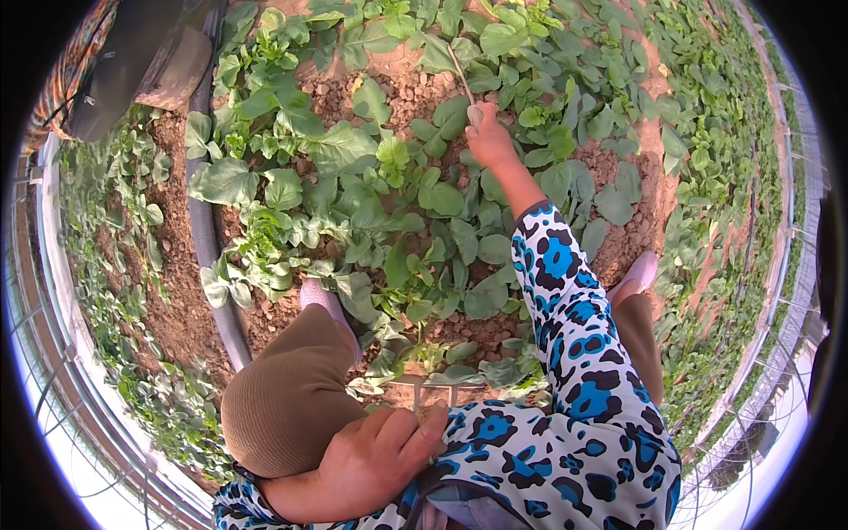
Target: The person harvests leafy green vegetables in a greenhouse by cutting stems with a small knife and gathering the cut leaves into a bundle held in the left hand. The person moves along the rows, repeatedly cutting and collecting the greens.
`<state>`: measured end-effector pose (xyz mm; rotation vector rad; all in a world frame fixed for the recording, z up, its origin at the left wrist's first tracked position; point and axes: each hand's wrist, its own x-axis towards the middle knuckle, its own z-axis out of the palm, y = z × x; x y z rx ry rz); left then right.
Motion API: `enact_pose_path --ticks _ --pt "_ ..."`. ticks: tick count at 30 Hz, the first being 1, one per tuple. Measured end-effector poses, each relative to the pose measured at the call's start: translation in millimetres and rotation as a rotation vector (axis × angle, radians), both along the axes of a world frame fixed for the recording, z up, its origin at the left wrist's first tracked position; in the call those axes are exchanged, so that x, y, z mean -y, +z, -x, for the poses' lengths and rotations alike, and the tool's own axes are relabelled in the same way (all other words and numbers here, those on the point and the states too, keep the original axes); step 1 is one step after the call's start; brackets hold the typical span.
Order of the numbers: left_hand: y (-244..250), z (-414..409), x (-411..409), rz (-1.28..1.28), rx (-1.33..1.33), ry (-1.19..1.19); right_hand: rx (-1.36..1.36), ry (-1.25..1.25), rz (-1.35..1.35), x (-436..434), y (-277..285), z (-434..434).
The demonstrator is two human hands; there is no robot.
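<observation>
Among broad-leaved green plants (371, 205), my right hand (490, 136) reaches forward, its fingers closed around the near end of a thin, light-coloured stick (459, 69). The stick's far end points up and slightly left over the leaves. Whether it is the handle of a tool I cannot tell. My left hand (384, 450) rests close to my lap, below the bent knee, with its fingers curled. A bit of small tan material (423, 413) shows between thumb and fingers; what it is remains unclear.
A dark hose (204, 228) runs along the soil (175, 291) on the left. Between my pink shoes (321, 298) lies part of a metal frame (434, 385). At upper left are a dark object (126, 73) and patterned fabric (73, 66). More plant rows (722, 185) grow at right.
</observation>
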<state>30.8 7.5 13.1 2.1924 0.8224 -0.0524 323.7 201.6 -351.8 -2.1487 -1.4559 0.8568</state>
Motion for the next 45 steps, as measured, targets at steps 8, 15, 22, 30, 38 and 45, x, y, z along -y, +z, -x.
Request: enact_pose_path --ticks 8,15,22,30,38,45 --pt "1 1 0 -0.034 0.002 -0.036 0.142 -0.055 -0.05 -25 14 -3" --pt "1 5 0 -0.031 -0.018 -0.024 0.115 -0.011 -0.215 -4 19 50" --pt "2 7 -1 -0.008 -0.016 -0.009 0.217 0.122 -0.199 -5 7 70" --pt "0 7 0 -0.021 -0.021 -0.008 0.138 0.198 -0.158 -13 7 82" --pt "-1 5 2 -0.015 -0.009 -0.025 0.22 0.116 -0.004 -21 0 64" --pt "2 2 4 -0.029 -0.041 -0.028 0.072 0.094 0.063 16 -2 81"
